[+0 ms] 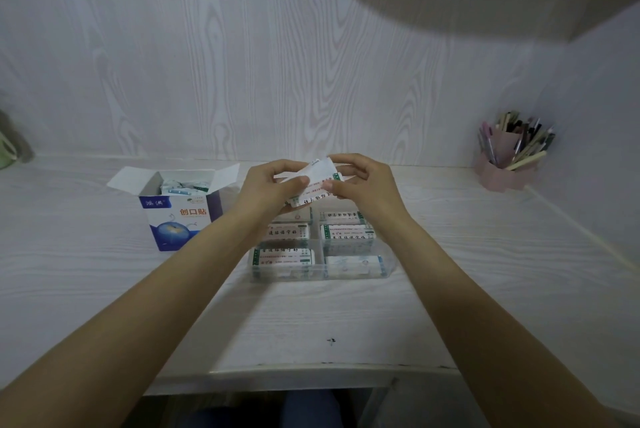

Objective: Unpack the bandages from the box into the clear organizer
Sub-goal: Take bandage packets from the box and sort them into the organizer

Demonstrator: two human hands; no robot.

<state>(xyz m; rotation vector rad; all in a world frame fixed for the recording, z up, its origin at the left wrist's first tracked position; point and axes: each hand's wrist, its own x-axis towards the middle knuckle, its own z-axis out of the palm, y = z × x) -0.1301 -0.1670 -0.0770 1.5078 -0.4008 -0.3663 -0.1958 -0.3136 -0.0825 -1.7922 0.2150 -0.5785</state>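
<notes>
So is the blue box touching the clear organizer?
Apart. The head view shows bare desk between the box and the clear organizer, though the left hand crosses part of it.

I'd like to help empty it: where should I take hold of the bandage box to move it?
Grip the bandage box round its blue side walls, low down, coming from the front. It stands upright with its top flaps splayed open and bandages loose inside, so the flaps give no firm hold, and tipping it would probably spill them.
</notes>
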